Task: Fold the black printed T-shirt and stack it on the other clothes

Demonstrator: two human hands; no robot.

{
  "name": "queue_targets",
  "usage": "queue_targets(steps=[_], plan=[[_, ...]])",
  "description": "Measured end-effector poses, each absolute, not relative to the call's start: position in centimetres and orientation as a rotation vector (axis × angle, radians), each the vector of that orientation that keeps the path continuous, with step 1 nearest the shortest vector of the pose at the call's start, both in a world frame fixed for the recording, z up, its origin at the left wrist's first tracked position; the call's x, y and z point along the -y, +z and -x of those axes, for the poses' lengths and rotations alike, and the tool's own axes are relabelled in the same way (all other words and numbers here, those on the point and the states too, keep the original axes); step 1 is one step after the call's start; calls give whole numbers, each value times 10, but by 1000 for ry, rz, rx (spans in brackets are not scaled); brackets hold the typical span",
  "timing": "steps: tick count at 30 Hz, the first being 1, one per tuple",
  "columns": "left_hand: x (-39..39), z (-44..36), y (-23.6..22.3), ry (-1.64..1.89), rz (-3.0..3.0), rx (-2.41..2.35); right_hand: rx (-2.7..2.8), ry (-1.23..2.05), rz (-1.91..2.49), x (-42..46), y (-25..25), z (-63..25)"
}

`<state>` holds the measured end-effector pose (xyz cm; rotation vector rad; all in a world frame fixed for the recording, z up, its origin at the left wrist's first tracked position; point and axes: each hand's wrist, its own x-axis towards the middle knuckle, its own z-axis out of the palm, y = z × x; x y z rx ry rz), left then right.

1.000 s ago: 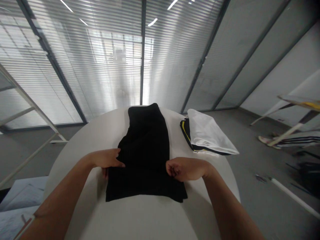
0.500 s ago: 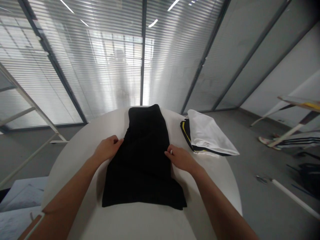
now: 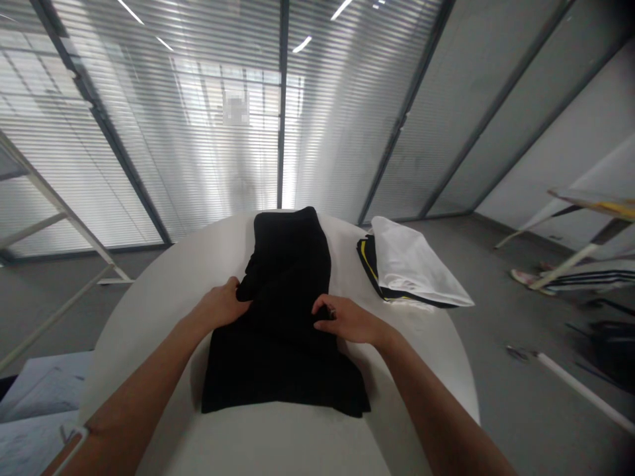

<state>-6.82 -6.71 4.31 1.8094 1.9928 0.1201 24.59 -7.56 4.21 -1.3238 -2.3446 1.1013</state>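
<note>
A black garment (image 3: 278, 357) lies lengthwise on a round white table (image 3: 322, 439), its wider end toward me; its exact kind is unclear. My left hand (image 3: 221, 305) grips the garment's left edge, thumb on top and the other fingers partly hidden by the cloth. On the opposite edge my right hand (image 3: 347, 319) curls its fingers and thumb around a bunched bit of the same cloth. Both sides are drawn in slightly at the middle. To the right rests a folded white cloth (image 3: 414, 258) on top of a black one with a yellow stripe (image 3: 368, 261).
Behind the table stands a glass partition with blinds (image 3: 218, 145). A white metal frame (image 3: 64, 211) is at the left, above papers (image 3: 47, 387). On the right are another table (image 3: 595, 201), a person's striped trouser leg (image 3: 590, 281) and a white pole (image 3: 580, 390) on the floor.
Both hands have moved inward, drawing the garment's side edges toward its middle, so its waist looks narrower and wrinkled. The folded stack at the right has stayed put.
</note>
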Motion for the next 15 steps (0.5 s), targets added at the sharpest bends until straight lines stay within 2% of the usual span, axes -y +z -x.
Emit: queue_targets(steps=[4, 7, 10, 12, 15], plan=[[73, 78, 51, 146, -1752, -1602, 2304, 1531, 1336, 77, 46, -251], [78, 82, 58, -74, -1670, -1370, 2337, 1752, 1323, 80, 55, -256], [81, 85, 62, -264, -1659, -1352, 2370, 1902, 1303, 83, 62, -258], [79, 86, 61, -277, -1654, -1387, 2324, 1852, 1337, 82, 62, -258], [73, 84, 55, -95, -1633, -1536, 2260, 1411, 1498, 79, 55, -256]])
